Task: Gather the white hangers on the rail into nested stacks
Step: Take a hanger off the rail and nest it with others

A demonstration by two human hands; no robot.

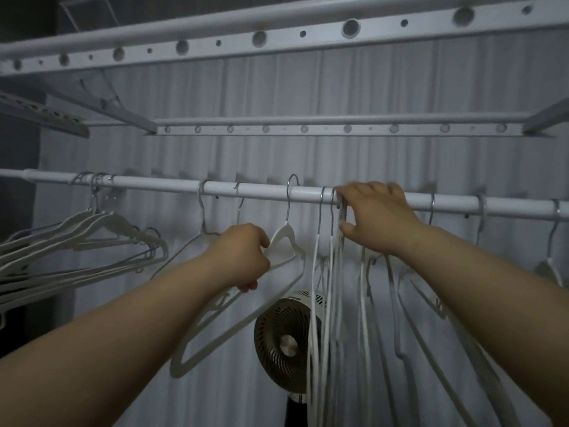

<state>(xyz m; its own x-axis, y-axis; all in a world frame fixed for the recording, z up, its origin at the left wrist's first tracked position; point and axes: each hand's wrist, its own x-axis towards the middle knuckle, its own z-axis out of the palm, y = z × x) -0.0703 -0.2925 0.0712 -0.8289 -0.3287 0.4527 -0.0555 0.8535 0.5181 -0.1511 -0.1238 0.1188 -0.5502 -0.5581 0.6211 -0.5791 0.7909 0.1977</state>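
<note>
With left hand curled round that loose hanger, I'd slide its hook along the rail into the bunch the right hand is pinching.

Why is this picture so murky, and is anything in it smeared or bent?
Head view: dim grey light, no glare; the right hand and the bunched hangers under it are motion-blurred; the left hand, the hanger it grips and the fan look sharper; the frame's edges look stretched by the wide lens.
</note>
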